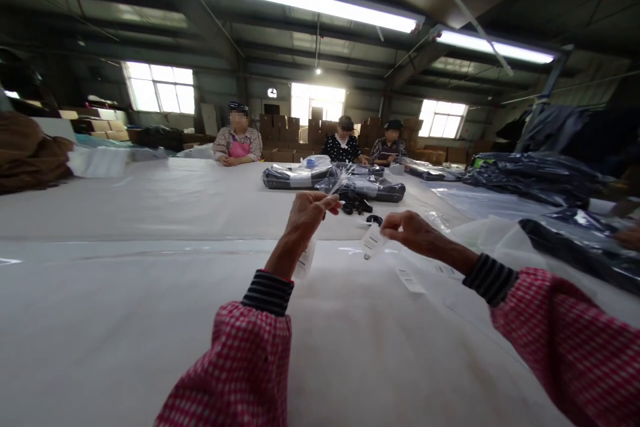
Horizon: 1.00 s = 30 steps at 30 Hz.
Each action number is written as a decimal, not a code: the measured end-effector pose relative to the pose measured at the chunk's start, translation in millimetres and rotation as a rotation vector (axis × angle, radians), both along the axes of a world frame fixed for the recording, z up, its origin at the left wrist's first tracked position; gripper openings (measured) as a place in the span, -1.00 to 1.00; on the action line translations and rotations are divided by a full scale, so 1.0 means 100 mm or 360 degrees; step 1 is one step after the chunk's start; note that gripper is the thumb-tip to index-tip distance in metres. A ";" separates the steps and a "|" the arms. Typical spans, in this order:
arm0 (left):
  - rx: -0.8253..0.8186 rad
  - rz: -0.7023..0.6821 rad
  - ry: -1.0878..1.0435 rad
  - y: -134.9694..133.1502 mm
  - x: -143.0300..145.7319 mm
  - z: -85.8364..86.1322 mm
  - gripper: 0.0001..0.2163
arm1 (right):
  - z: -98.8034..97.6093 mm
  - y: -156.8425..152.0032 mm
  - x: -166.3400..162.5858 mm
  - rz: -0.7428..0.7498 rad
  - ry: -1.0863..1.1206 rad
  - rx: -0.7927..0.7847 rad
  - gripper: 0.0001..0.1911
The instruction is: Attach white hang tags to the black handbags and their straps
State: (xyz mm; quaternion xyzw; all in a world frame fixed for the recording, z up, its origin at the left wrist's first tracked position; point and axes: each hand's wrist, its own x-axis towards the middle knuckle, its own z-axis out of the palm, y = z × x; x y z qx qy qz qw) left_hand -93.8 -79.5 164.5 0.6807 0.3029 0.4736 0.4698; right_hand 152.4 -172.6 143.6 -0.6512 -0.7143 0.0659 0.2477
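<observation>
My left hand (309,210) is raised over the white table (125,320), its fingers pinched on the corner of a thin clear plastic bag (341,179) that also hangs down past my wrist with a white label. My right hand (411,229) is closed on a small white tag (373,240) at the bag's other edge. Both arms wear red checked sleeves with dark striped cuffs. Several small black items (356,204) lie on the table just beyond my hands.
Packed dark garments in clear bags (320,177) lie mid-table, more are piled at the right (545,177). Three people sit at the far side. Brown fabric (27,153) is heaped at far left. Cardboard boxes line the back wall. Loose white tags (410,280) lie near my right wrist.
</observation>
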 end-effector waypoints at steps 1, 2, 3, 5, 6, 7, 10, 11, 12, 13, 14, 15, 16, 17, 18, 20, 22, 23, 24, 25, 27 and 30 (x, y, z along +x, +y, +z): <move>0.0010 0.0012 0.0020 0.00 0.00 -0.01 -0.71 | 0.10 0.02 -0.02 0.0021 0.0221 -0.0054 -0.82; 0.0023 0.0019 0.0039 0.00 0.00 -0.01 -0.71 | 0.19 0.03 -0.04 0.0055 0.0417 -0.0110 -0.78; 0.0035 0.0016 0.0055 -0.01 0.00 -0.02 -0.71 | 0.27 0.02 -0.08 0.0091 0.0571 -0.0157 -0.75; 0.0058 -0.0021 0.0087 -0.02 0.02 -0.03 -0.70 | 0.39 0.01 -0.18 0.0153 0.0751 -0.0210 -0.72; 0.0067 -0.0052 0.0102 -0.02 0.03 -0.03 -0.69 | 0.44 0.00 -0.23 0.0181 0.0798 -0.0215 -0.71; 0.0069 -0.0095 0.0116 -0.03 0.04 -0.03 -0.68 | 0.47 0.00 -0.28 0.0207 0.0831 -0.0215 -0.71; 0.0025 -0.0250 0.0137 -0.06 0.06 -0.03 -0.70 | 0.49 0.03 -0.40 0.0263 0.0887 -0.0192 -0.72; -0.0004 -0.0295 0.0124 -0.07 0.06 -0.03 -0.71 | 0.49 0.04 -0.43 0.0278 0.0896 -0.0188 -0.72; -0.0032 -0.0325 0.0104 -0.07 0.07 -0.03 -0.72 | 0.48 0.06 -0.46 0.0285 0.0904 -0.0186 -0.73; -0.0058 -0.0338 0.0081 -0.08 0.07 -0.03 -0.73 | 0.47 0.08 -0.48 0.0286 0.0918 -0.0186 -0.73; -0.0081 -0.0335 0.0057 -0.09 0.07 -0.03 -0.73 | 0.46 0.09 -0.50 0.0282 0.0943 -0.0182 -0.73; -0.0104 -0.0322 0.0040 -0.09 0.06 -0.03 -0.73 | 0.44 0.10 -0.51 0.0272 0.0976 -0.0174 -0.72; -0.0130 -0.0302 0.0028 -0.09 0.06 -0.02 -0.72 | 0.42 0.10 -0.52 0.0254 0.1016 -0.0161 -0.71; -0.0157 -0.0275 0.0019 -0.09 0.06 -0.02 -0.71 | 0.41 0.11 -0.53 0.0229 0.1059 -0.0146 -0.70; -0.0186 -0.0247 0.0011 -0.08 0.06 -0.02 -0.70 | 0.39 0.11 -0.53 0.0202 0.1101 -0.0132 -0.69; -0.0230 -0.0200 0.0000 -0.08 0.05 -0.02 -0.70 | 0.35 0.11 -0.54 0.0159 0.1181 -0.0122 -0.66; -0.0252 -0.0192 0.0008 -0.07 0.06 -0.03 -0.70 | 0.31 0.12 -0.55 0.0157 0.1245 -0.0147 -0.63; -0.0256 -0.0206 0.0023 -0.07 0.06 -0.04 -0.70 | 0.29 0.12 -0.55 0.0172 0.1264 -0.0165 -0.63; -0.0255 -0.0225 0.0040 -0.06 0.07 -0.05 -0.70 | 0.27 0.13 -0.56 0.0187 0.1275 -0.0181 -0.64; -0.0247 -0.0239 0.0057 -0.05 0.07 -0.05 -0.69 | 0.26 0.13 -0.57 0.0196 0.1280 -0.0191 -0.65; -0.0231 -0.0220 0.0057 -0.04 0.07 -0.06 -0.64 | 0.24 0.14 -0.59 0.0188 0.1324 -0.0156 -0.69; -0.0251 -0.0091 -0.0010 0.00 0.05 -0.06 -0.53 | 0.22 0.16 -0.61 0.0102 0.1685 0.0043 -0.71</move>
